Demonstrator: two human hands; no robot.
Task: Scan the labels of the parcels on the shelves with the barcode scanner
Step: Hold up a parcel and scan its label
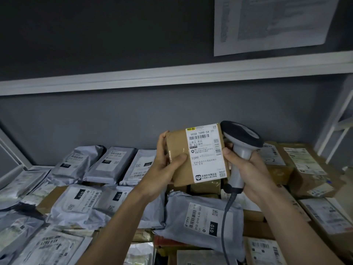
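Fingers of the left hand are curled round the left edge of a small cardboard parcel, the thumb pressed flat across its taped front face, so that the parcel is held upright above the shelf contents. Beside that thumb, a white shipping label with barcodes is seen covering the parcel's right half. At the label's right edge, the thumb of the right hand is touching the parcel, while the remaining fingers are wrapped round the grey handle of the barcode scanner; its dark head is seen just behind the parcel's upper right corner, and its cable hangs below the palm. Beneath both wrists, grey mailer bags and cardboard boxes are spread, labels upward.
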